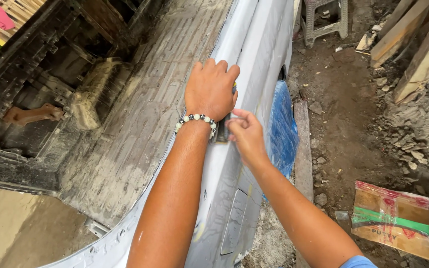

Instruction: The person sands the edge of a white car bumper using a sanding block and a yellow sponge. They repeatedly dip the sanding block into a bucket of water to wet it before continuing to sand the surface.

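head | left hand (pixel 210 89) curled, pressing grey body panel (pixel 254 54) | right hand (pixel 246 134) pinching dark sanding block (pixel 221 133) beneath it

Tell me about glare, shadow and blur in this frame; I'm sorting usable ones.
Head view: soft daylight, mild sheen but no harsh glare on the grey panel; left hand and right hand sharp; truck bed recess in deep shadow.

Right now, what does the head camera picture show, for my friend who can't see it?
Two bare hands press on the top edge of a grey car body panel: the left hand, with a bead bracelet, lies flat, and the right hand pinches something small beside it. A blue sheet hangs below, over dirt ground.
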